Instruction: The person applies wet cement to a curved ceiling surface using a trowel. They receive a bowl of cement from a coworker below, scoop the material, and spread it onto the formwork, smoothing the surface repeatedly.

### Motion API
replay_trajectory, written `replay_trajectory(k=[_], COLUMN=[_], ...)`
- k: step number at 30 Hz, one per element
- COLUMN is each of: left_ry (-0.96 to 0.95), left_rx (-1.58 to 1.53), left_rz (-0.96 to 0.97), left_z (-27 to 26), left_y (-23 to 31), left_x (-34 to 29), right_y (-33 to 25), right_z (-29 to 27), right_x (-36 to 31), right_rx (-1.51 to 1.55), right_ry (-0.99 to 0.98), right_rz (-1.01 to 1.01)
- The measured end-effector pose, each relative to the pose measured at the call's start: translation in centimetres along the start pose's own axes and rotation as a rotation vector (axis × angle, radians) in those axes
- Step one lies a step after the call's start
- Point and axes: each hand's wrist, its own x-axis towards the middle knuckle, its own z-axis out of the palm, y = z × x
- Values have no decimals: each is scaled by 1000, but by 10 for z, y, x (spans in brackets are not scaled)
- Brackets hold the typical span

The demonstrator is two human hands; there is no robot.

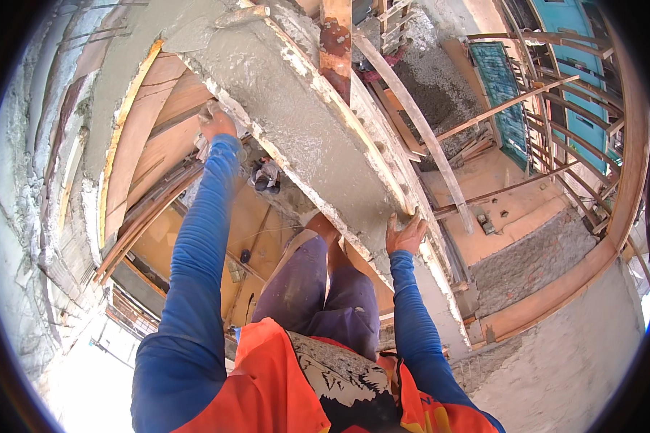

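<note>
A long beam of wet grey concrete (296, 101) runs diagonally in front of me, with pale, cement-caked form boards along both sides. My left hand (215, 123) grips the left form board (289, 172) near the upper end, its fingers curled at the edge. Lower down, my right hand (406, 234) holds the right form board (354, 130), fingertips hooked over its top and thumb toward the concrete. Both hands are smeared with cement. No tool shows in either one. My legs (318, 289) are below, beside the beam; the feet are hidden.
Beneath the beam lies a lower level with plywood sheets (267, 238) and a person (265, 175). An upright rusty post (336, 50) and a slanting plank (412, 115) stand beyond the beam. Timber braces (509, 108) cross at right, before a turquoise wall (581, 86).
</note>
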Motion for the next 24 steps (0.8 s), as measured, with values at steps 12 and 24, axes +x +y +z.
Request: replay_trajectory(k=[12, 24], left_ry=[-502, -486], left_rx=[-140, -52], left_rz=[-638, -579], left_z=[-57, -52], left_y=[-166, -127], left_x=[-109, -137], right_y=[-9, -11], right_z=[11, 14], right_x=[12, 21], right_rx=[68, 93], right_ry=[106, 73], right_rz=[125, 204])
